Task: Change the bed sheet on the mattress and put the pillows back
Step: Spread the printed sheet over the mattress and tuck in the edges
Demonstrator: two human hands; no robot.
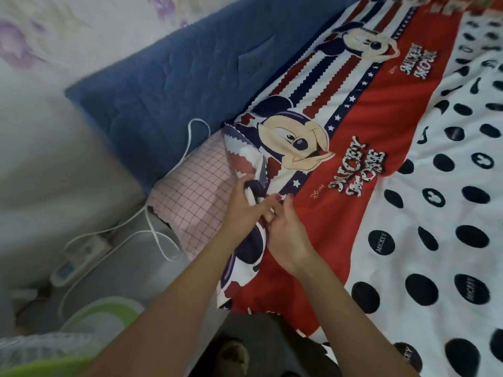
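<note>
Two hands bunching sheet (340,170) edge, left hand (242,210) pinching, right hand (285,235) grip unclear

Soft, even indoor light fills the view, with no hard shadows or glare. The wide lens bends straight lines near the edges. The left side is smeared with blur, and the cables (152,229) look soft. The printed sheet (367,164) is sharper, its colours strong.

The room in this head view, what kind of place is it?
Most likely a bedroom at home: both hands grip a red, white and navy cartoon-mouse bed sheet over a pink checked mattress, beside a blue quilted headboard pad against floral wallpaper.
</note>
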